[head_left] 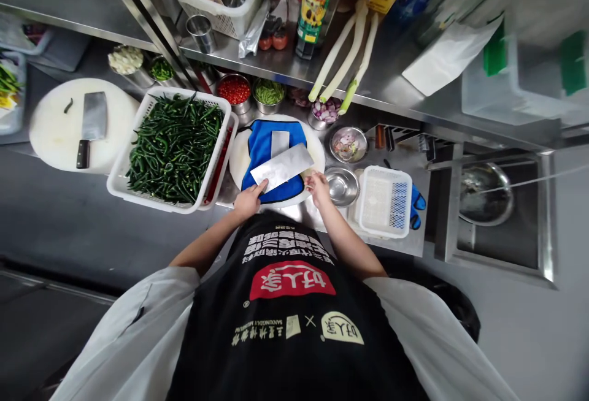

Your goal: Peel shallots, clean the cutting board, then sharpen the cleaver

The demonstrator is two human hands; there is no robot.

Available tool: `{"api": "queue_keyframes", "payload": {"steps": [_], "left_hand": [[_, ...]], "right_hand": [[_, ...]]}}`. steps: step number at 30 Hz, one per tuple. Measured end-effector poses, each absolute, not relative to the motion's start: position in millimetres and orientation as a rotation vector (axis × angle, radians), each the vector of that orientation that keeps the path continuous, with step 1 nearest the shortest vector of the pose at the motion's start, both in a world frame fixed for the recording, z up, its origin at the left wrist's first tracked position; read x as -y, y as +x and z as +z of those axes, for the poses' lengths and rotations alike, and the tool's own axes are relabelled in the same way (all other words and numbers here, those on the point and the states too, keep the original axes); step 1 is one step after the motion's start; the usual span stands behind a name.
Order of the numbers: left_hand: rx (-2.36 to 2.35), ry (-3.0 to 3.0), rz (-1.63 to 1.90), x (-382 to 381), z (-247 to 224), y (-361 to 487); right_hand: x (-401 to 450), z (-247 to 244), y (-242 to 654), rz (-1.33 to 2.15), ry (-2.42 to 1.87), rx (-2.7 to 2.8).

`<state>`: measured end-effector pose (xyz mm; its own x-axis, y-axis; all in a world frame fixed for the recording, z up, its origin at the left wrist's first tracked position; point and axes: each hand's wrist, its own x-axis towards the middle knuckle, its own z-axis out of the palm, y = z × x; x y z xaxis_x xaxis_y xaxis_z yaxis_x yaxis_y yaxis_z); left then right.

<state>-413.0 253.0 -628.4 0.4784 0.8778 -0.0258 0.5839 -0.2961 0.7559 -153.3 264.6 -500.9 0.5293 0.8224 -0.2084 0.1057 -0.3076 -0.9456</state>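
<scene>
A flat, silvery-white rectangular piece (282, 167) lies slanted over a blue cloth with black edging (260, 143), which rests on a round white cutting board (315, 143). My left hand (248, 200) pinches the lower left corner of the piece, its fingertips over the blue cloth. Just below the right end of the piece, my right hand (318, 189) has its fingers curled together at the board's edge; what is between them is too small to tell. A second pale rectangle (280, 141) shows on the cloth behind the piece.
Left stands a white basket of green chillies (177, 149), beyond it a cleaver (94, 119) on another round board (50, 122). Right are a metal bowl (341, 186), a white basket (383, 200) and a sink (501, 248). A shelf (391, 97) with leeks overhangs the back.
</scene>
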Motion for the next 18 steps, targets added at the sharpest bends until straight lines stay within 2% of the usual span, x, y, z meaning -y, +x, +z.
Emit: {"api": "queue_keyframes", "payload": {"steps": [5, 12, 18], "left_hand": [[-1.165, 2.131, 0.364, -257, -648, -420], [-1.337, 1.975, 0.24, -278, -630, -407], [-1.367, 1.911, 0.194, -266, -629, -402]], "right_hand": [[-300, -504, -140, 0.799, -2.041, 0.944], [-345, -513, -153, 0.747, -2.19, 1.033], [-328, -515, -141, 0.859, -2.334, 1.056]]}}
